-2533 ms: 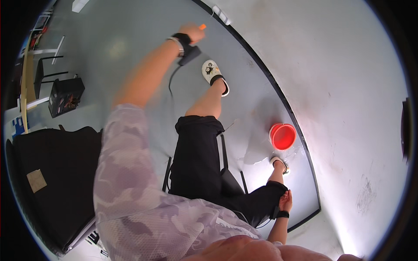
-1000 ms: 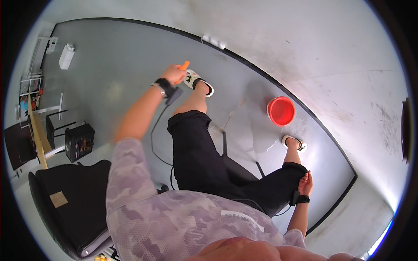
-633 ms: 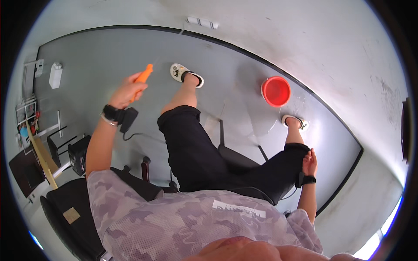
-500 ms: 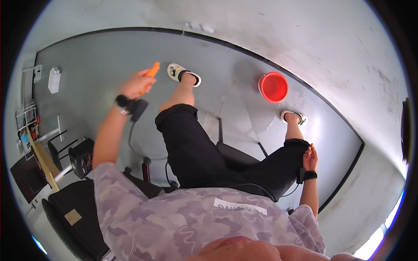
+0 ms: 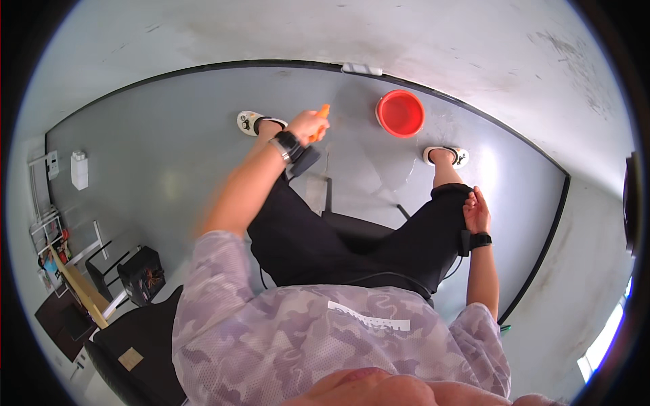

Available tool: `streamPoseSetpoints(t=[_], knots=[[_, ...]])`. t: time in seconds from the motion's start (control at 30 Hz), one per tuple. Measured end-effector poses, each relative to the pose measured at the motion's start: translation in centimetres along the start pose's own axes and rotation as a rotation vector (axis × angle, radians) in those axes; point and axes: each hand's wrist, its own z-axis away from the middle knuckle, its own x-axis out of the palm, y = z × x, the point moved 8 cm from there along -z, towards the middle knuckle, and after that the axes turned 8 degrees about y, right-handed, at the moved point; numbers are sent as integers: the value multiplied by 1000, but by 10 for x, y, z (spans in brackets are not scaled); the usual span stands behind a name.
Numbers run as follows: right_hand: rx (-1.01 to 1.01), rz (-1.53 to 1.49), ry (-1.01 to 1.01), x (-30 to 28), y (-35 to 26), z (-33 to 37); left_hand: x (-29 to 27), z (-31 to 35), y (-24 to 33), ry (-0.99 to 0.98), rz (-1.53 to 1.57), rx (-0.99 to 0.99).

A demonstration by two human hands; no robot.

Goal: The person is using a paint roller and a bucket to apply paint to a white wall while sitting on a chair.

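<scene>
My left hand (image 5: 309, 127) is closed round a narrow orange stick-like thing (image 5: 324, 110), whose kind I cannot make out. Its ends show above and below my fingers. The hand is in the air over the floor, beside my left foot and left of a red bucket (image 5: 399, 114). No contents can be made out in the bucket, which stands between my feet, near the wall. On my right knee rests my right hand (image 5: 477, 214), fingers loosely stretched and holding nothing. Both wrists wear black straps with a small dark box.
Wet streaks lie on the grey floor (image 5: 203, 135) around the bucket. A white block-like thing (image 5: 362, 70) sits at the wall's foot. Farther left stand a white bottle-like container (image 5: 79, 169) and a black box (image 5: 141, 274). A black chair (image 5: 145, 331) is beside me.
My left arm has swung to the right with the orange thing, bringing it nearer the bucket. The whole view has shifted slightly. My right hand stays on the knee.
</scene>
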Motion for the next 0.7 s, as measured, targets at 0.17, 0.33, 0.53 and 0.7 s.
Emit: streamPoseSetpoints(t=[0.17, 0.33, 0.53, 0.7], knots=[[-35, -29, -25, -4, 3, 9, -29, -40, -11, -35, 101, -126], [-45, -145, -93, -25, -7, 16, -112, 49, 38, 162, 24, -67], [-31, -166, -184, 1, -7, 10, -129, 24, 21, 392, -184, 80], [-57, -189, -149, -19, -12, 19, -50, 83, 85, 175, -180, 107]])
